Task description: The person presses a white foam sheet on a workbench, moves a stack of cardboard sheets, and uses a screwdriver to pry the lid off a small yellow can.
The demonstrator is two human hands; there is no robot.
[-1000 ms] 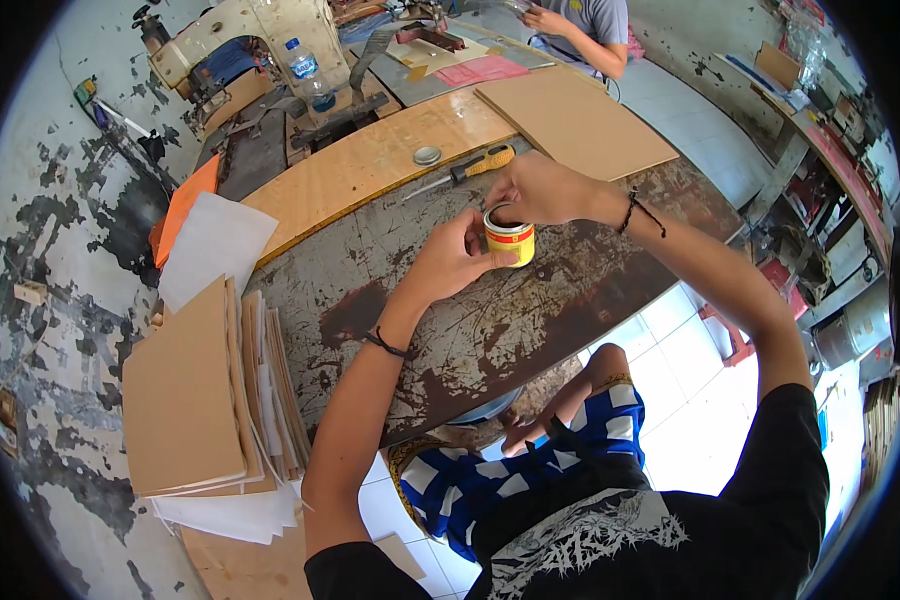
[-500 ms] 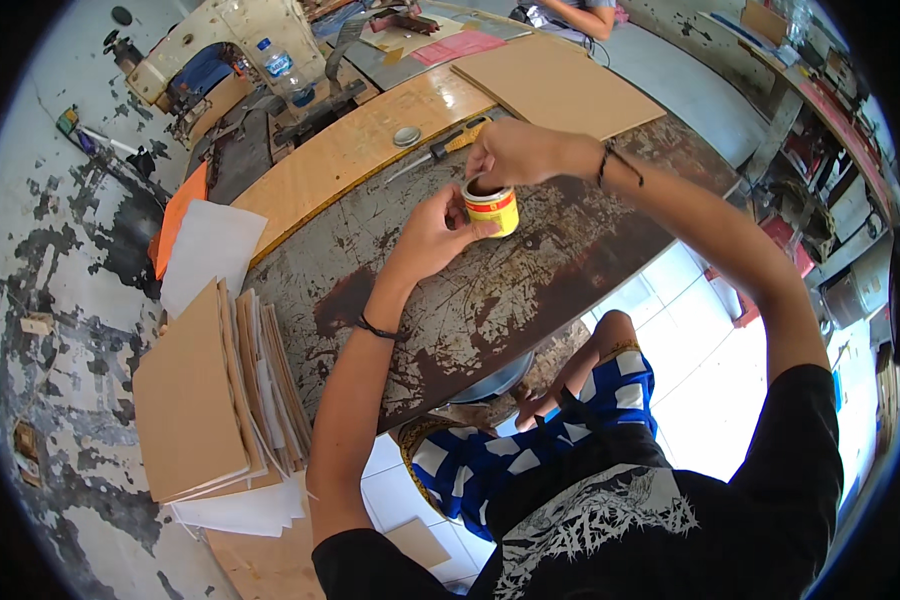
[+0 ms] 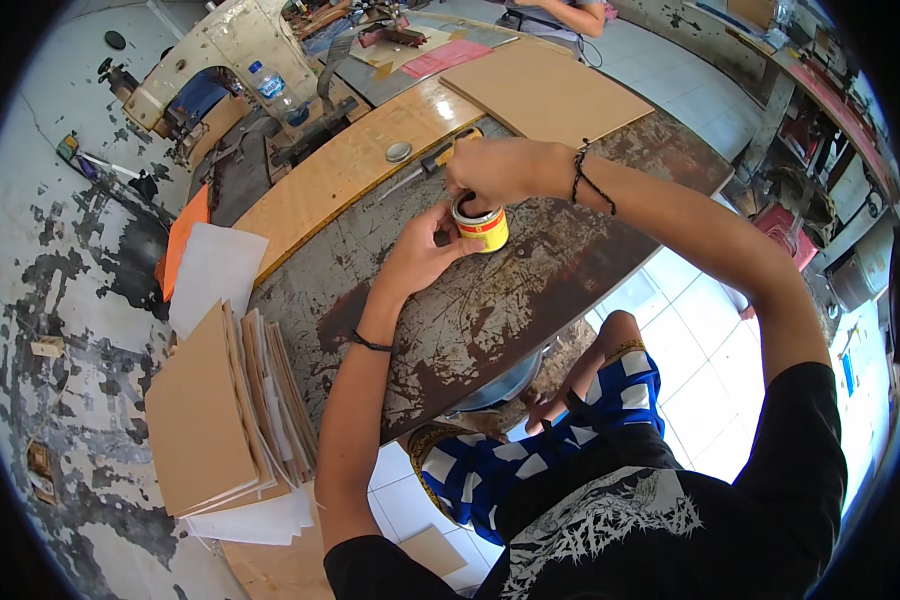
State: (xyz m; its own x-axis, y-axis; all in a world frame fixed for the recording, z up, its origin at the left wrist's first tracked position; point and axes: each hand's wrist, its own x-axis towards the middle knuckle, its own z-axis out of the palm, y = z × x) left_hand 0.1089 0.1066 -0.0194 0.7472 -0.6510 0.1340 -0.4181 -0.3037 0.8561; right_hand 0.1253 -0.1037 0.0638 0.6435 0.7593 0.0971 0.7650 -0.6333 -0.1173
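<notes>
A small open can (image 3: 483, 232) with a yellow and red label stands on the worn brown-grey workbench (image 3: 480, 320). My left hand (image 3: 420, 252) is wrapped round its left side, thumb across the front. Over the can's mouth is my right hand (image 3: 495, 172), closed with its fingertips dipping inside the rim. Whatever those fingers hold, if anything, is hidden. Just beyond the can lies a screwdriver-like tool (image 3: 402, 183) with a thin metal shaft, beside a yellow-handled tool (image 3: 467, 137) partly covered by my right hand. A round metal lid (image 3: 398, 152) rests nearby on the wooden board.
Stacked brown cardboard sheets (image 3: 205, 410) stand at the left, by white paper (image 3: 215, 265) and an orange sheet (image 3: 186, 235). A large cardboard sheet (image 3: 555, 90) lies at the far right of the bench. Behind are a sewing machine (image 3: 220, 60), a water bottle (image 3: 270, 85) and another person's arm (image 3: 570, 15).
My right hand has moved lower, its fingertips deeper in the can's mouth. The view has shifted slightly; my left hand keeps its hold on the can.
</notes>
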